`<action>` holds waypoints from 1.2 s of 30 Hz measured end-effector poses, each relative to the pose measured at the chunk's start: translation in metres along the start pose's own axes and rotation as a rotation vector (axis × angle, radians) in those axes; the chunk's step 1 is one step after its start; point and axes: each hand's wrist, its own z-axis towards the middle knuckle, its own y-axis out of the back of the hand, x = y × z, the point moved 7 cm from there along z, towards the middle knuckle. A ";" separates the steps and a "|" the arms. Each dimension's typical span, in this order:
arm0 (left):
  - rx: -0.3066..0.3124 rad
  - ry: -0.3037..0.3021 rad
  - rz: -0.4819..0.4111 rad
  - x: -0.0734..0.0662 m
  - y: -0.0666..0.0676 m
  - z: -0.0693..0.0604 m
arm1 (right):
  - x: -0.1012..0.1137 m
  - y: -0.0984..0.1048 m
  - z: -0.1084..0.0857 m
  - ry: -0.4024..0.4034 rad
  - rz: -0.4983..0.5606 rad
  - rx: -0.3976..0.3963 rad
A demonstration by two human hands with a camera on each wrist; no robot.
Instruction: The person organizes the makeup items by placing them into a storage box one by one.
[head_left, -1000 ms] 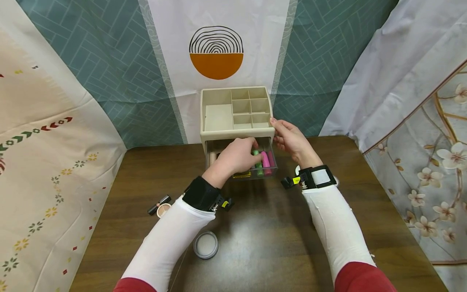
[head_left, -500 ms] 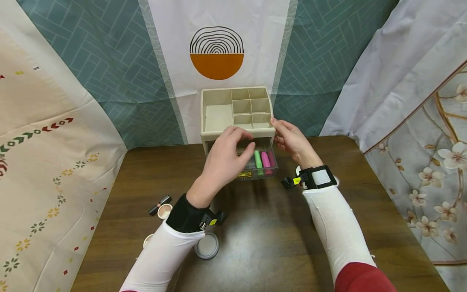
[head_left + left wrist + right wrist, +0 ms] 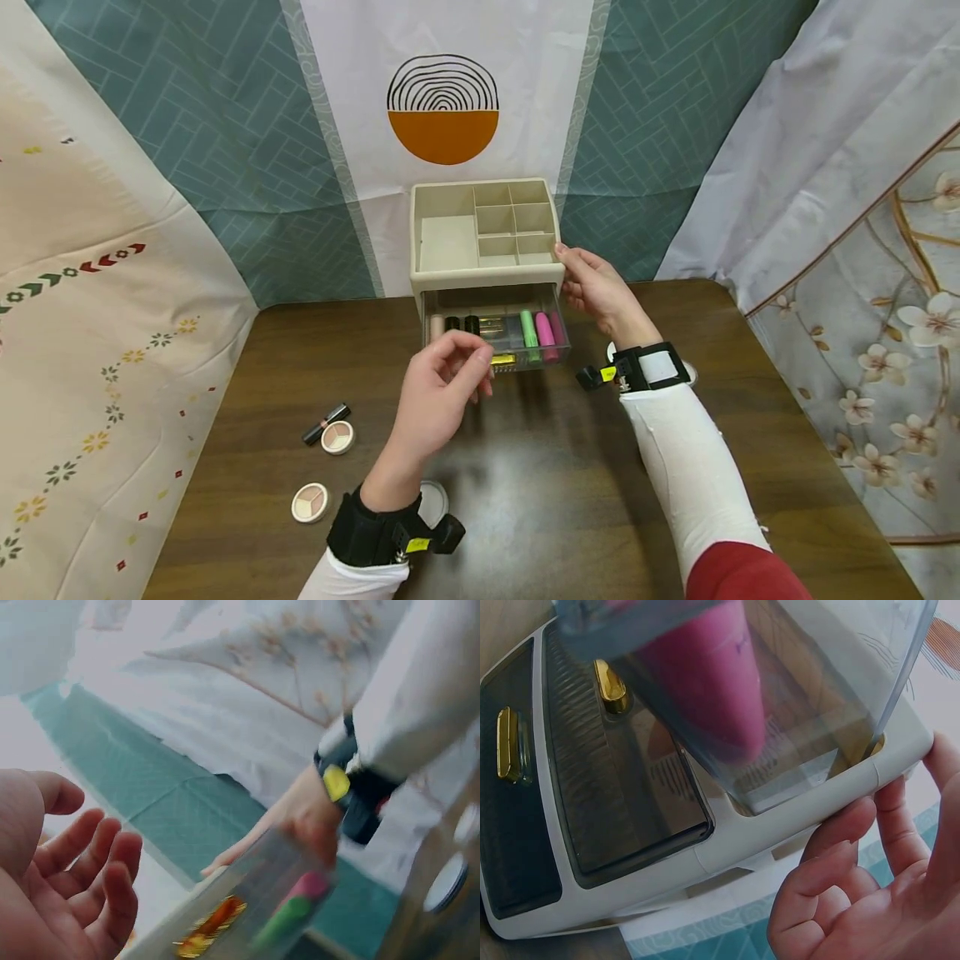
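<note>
A cream makeup organizer (image 3: 487, 276) stands at the back of the table, its clear top drawer (image 3: 512, 330) pulled out. The drawer holds a green tube (image 3: 529, 328), a pink tube (image 3: 545, 328), a darker pink one, a beige tube and black-capped tubes (image 3: 472, 324). My left hand (image 3: 438, 392) hovers just in front of the drawer, fingers loosely bent, nothing in them; the left wrist view shows its bare palm. My right hand (image 3: 603, 296) holds the organizer's right front corner, thumb at the top edge and fingers (image 3: 847, 840) curled against the side.
Lower drawers with gold handles (image 3: 508, 742) are closed. At the table's left lie a lipstick-like tube (image 3: 326, 423) and two round three-shade palettes (image 3: 337, 437). A round grey-rimmed item (image 3: 433, 503) is partly behind my left wrist. White round items (image 3: 447, 882) lie near my right wrist.
My left hand has come out of the drawer and moved back towards me, uncovering the tubes inside and the palettes at the left. My right hand has stayed at the organizer's corner.
</note>
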 end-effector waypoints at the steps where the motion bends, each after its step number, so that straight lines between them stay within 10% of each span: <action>1: 0.016 0.050 -0.055 0.007 -0.002 -0.005 | 0.000 0.000 0.000 0.000 0.001 -0.002; 12: 0.110 0.455 -0.259 0.081 -0.021 -0.031 | 0.000 0.001 -0.001 -0.001 0.001 -0.017; 36: 0.057 0.469 -0.183 0.088 0.011 -0.022 | -0.001 0.002 -0.002 -0.009 -0.016 -0.016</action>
